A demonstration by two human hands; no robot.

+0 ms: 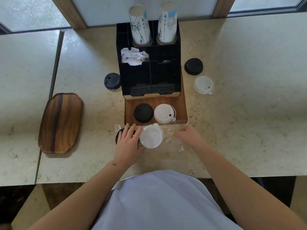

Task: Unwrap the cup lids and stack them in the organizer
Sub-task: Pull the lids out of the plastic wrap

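Note:
A clear plastic wrap (172, 140) lies on the counter just in front of the organizer (166, 75). Inside it are a stack of white lids (151, 137) and a black lid (118, 136). My left hand (128, 141) rests flat on the black lid, fingers straight, with the thumb beside the white stack. My right hand (187, 135) has curled fingers and pinches the wrap's right end. On the organizer's wooden base (181, 105) sit a black lid (143, 113) and a white lid (164, 113).
Loose lids lie around the organizer: a black one at the left (112, 81), another black one (193, 66) and a white one (203, 84) at the right. Two paper cup stacks (141, 25) and crumpled napkins (133, 56) fill its compartments. A wooden tray (60, 123) lies at the left.

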